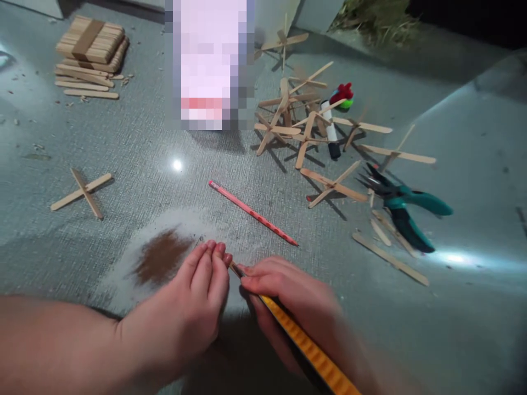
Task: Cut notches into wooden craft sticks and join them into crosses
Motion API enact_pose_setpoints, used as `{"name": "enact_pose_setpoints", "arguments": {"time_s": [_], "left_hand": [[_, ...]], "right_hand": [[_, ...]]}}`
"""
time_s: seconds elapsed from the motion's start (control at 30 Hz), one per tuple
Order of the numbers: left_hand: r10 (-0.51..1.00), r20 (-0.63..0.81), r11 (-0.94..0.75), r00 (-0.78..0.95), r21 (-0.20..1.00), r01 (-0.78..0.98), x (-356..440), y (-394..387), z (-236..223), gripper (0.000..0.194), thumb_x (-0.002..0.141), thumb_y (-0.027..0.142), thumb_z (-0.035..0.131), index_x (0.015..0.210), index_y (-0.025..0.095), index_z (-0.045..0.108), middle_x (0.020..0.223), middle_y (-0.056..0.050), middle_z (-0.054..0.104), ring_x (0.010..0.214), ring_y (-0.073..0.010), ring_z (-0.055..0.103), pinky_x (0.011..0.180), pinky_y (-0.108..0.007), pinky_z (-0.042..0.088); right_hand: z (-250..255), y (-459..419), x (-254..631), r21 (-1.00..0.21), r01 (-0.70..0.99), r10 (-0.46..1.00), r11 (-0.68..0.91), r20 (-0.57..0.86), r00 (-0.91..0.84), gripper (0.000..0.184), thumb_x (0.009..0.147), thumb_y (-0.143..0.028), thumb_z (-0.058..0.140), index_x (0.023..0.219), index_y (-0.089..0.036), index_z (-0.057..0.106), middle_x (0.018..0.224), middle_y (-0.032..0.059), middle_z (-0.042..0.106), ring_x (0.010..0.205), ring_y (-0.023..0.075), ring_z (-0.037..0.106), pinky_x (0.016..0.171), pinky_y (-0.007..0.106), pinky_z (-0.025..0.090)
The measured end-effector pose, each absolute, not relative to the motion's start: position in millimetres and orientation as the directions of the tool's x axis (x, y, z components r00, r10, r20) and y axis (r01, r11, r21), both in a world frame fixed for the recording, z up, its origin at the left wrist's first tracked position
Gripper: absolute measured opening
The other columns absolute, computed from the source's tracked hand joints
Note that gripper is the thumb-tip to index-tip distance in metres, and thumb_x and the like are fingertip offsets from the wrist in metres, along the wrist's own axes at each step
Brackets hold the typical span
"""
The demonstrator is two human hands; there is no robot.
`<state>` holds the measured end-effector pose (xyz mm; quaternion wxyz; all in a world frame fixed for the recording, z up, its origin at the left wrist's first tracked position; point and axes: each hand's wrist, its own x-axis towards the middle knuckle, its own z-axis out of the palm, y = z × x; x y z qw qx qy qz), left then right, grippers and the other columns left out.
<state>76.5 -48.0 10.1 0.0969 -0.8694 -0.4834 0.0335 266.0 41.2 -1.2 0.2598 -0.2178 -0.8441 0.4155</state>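
Head view: right hand (294, 296) grips a ribbed yellow-and-black tool (315, 350). Left hand (193, 296) curls near it (can't tell its hold).

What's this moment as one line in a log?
left hand: fingers bunched, inside hidden; right hand: gripping yellow-handled tool; beyond hands: pink pencil; right side: green-handled pliers; left side: crossed sticks

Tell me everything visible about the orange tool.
The orange tool is long and narrow, with a ridged, plastic-looking orange face and a black strip along its left edge. It slants from between the hands down to the right, past the picture's bottom edge. The right hand grips it. Its upper end, near the left hand's fingertips, is too covered to make out.
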Motion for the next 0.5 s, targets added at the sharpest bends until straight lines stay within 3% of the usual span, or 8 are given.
{"name": "enact_pose_setpoints", "arguments": {"time_s": [0.2,0.5], "left_hand": [[0.846,0.038,-0.513,0.532,-0.217,0.831,76.6,-48.0,8.7,0.051,0.083,0.041,0.066,0.117,0.006,0.080,0.126,-0.019,0.076,0.117,-0.0355,0.072,0.112,-0.047,0.049],[0.845,0.027,-0.512,0.534,-0.245,0.823,76.1,-47.1,10.4,0.047,0.086,0.038,0.065,0.120,0.010,0.080,0.127,-0.018,0.076,0.116,-0.0334,0.072,0.110,-0.045,0.051]], "right_hand": [[-5.7,36.9,267.3,-0.877,0.149,0.624,0.457,0.197,-0.756,0.019,0.095,-0.007,0.058,0.102,-0.024,0.063,0.087,-0.0006,0.071,0.077,0.0144,0.068,0.074,0.029,0.057],[-7.3,32.6,272.7,-0.884,0.172,0.622,0.434,0.157,-0.767,0.021,0.095,-0.007,0.058,0.103,-0.026,0.062,0.085,-0.0005,0.068,0.075,0.0154,0.065,0.069,0.031,0.055]]}}
